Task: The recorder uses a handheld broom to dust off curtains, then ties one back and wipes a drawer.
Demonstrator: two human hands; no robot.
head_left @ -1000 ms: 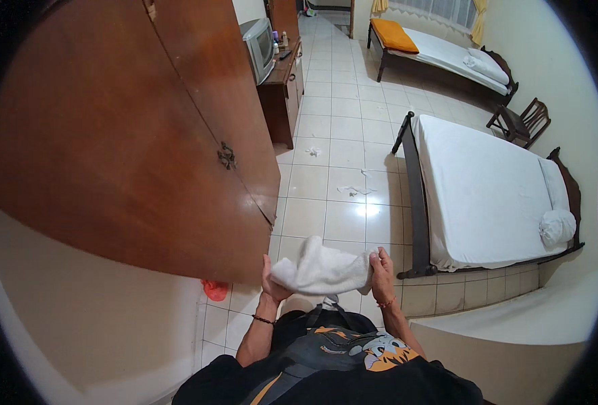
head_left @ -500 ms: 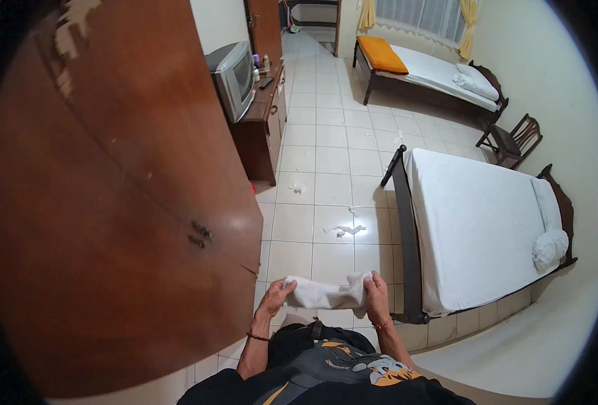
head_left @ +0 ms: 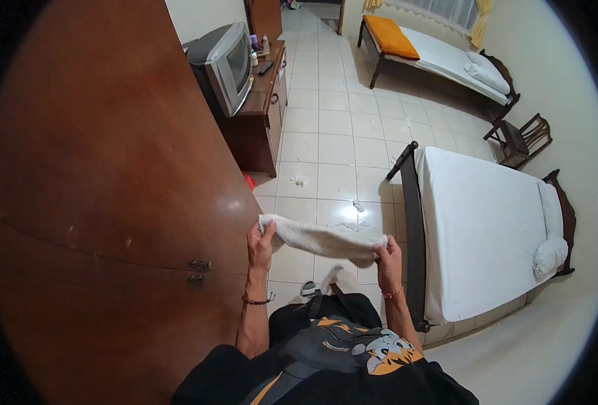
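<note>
A white cloth [head_left: 322, 240] is stretched between my two hands in front of my body, sagging a little in the middle. Its left end is pinched by my left hand [head_left: 260, 248], close to the brown wooden cabinet. My right hand [head_left: 389, 263] grips the other end, slightly lower, near the foot of the closer bed. Below the cloth lie crumpled white scraps [head_left: 299, 180] and another white wad [head_left: 358, 205] on the tiled floor.
A large brown cabinet [head_left: 123, 202] fills the left side. Beyond it a television [head_left: 228, 67] stands on a wooden sideboard [head_left: 251, 138]. On the right are a white-sheeted bed [head_left: 481, 229], a dark chair [head_left: 518, 142] and a farther bed with an orange blanket [head_left: 390, 37].
Both hands have risen and spread farther apart, pulling the cloth longer and flatter. My view has shifted a little, and my feet now show below the cloth.
</note>
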